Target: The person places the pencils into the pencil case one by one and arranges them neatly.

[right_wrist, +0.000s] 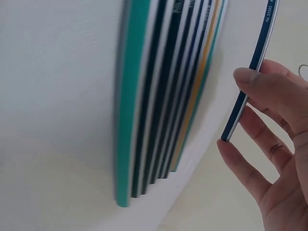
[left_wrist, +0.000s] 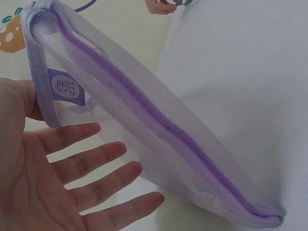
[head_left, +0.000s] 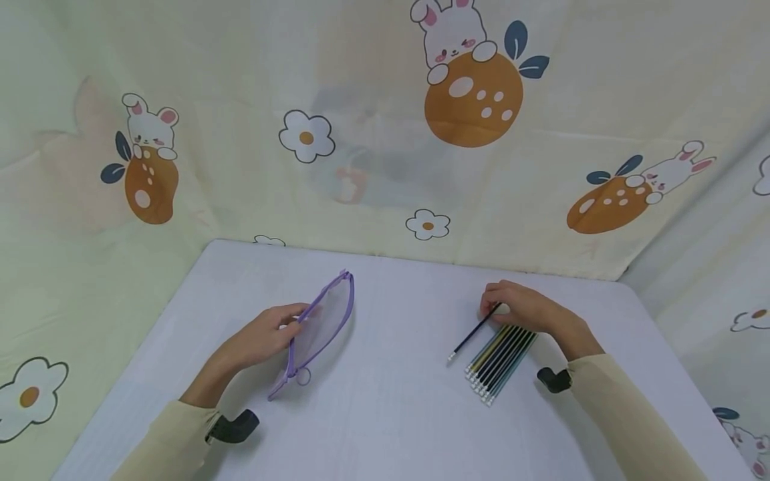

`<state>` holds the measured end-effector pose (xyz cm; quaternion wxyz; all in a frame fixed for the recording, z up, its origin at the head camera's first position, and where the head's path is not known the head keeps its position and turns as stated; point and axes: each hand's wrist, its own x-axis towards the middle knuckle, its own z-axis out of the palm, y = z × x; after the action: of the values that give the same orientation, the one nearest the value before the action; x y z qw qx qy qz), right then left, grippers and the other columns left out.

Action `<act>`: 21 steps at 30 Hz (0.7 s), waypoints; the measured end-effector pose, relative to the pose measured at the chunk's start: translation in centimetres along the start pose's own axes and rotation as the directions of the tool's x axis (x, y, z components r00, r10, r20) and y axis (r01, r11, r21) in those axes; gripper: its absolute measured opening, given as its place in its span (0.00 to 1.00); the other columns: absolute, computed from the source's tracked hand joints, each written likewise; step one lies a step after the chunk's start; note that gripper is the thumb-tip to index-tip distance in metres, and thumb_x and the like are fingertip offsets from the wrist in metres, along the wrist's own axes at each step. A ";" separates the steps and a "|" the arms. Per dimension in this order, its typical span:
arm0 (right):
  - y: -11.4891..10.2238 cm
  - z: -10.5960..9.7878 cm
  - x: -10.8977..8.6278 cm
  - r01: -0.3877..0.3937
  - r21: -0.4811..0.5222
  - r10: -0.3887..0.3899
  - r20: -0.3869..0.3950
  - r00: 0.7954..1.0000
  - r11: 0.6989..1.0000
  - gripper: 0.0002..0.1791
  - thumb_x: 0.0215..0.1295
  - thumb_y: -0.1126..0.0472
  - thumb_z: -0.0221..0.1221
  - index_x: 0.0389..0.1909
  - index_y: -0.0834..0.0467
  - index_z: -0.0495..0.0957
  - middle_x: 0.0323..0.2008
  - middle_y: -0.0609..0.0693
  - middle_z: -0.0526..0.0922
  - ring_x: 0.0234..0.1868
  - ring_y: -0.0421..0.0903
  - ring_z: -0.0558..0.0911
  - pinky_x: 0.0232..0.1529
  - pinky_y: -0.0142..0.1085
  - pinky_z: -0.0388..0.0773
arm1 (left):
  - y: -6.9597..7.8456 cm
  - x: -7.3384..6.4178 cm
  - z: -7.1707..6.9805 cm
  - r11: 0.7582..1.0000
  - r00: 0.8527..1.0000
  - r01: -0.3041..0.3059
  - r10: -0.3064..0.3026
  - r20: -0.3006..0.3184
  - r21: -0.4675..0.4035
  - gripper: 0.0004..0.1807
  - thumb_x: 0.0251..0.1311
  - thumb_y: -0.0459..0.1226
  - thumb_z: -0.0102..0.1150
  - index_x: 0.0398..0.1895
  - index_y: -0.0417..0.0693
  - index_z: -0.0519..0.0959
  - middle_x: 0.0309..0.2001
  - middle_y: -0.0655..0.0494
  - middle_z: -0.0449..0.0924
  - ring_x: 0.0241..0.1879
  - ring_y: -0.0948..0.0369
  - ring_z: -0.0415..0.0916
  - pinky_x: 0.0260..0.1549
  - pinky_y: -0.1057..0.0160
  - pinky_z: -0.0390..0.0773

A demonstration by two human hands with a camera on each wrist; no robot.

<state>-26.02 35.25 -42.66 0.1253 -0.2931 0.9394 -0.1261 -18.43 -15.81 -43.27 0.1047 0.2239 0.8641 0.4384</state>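
My left hand holds a purple-edged mesh zip pouch upright by its side. In the left wrist view its mouth gapes, the thumb goes behind the rim near a purple label, and the four fingers spread along the outside. My right hand pinches a dark blue pencil between thumb and fingers, its white-tipped end pointing toward the near left. Right beside it, a row of several pencils lies side by side on the table, dark, green and yellow ones, partly under the hand.
The white table spreads under both hands. Behind it hangs a cream curtain printed with rabbits and flowers. Black wrist mounts stick out from both sleeves.
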 end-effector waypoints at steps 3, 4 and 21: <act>-0.4 -0.2 0.0 0.002 -0.036 -0.003 -0.015 1.000 0.999 0.14 0.62 0.65 0.69 0.36 0.40 0.81 0.41 0.37 0.78 0.48 0.44 0.74 0.54 0.48 0.78 | 0.1 0.0 0.0 1.000 1.000 -0.004 0.004 0.004 0.001 0.24 0.73 0.33 0.43 0.69 0.40 0.73 0.66 0.40 0.75 0.55 0.49 0.75 0.46 0.53 0.77; -0.6 -0.3 0.0 0.000 -0.046 0.000 -0.021 1.000 0.999 0.14 0.62 0.65 0.69 0.36 0.40 0.81 0.41 0.37 0.78 0.48 0.44 0.74 0.54 0.48 0.78 | 0.1 0.0 0.0 1.000 1.000 -0.004 0.004 0.004 0.003 0.24 0.73 0.33 0.43 0.69 0.40 0.73 0.66 0.40 0.75 0.56 0.48 0.76 0.47 0.53 0.77; -2.7 -1.1 0.5 0.004 -0.084 -0.013 -0.110 0.994 0.996 0.13 0.60 0.64 0.71 0.37 0.41 0.83 0.41 0.36 0.79 0.48 0.42 0.75 0.53 0.45 0.79 | 0.0 -0.2 -0.2 1.000 1.000 -0.004 0.004 0.000 -0.004 0.24 0.73 0.32 0.43 0.69 0.38 0.73 0.65 0.40 0.76 0.58 0.45 0.76 0.50 0.49 0.78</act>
<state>-25.36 33.03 -40.91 0.0603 -0.2945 0.9481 -0.1034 -18.35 -15.99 -43.13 0.1042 0.2255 0.8628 0.4402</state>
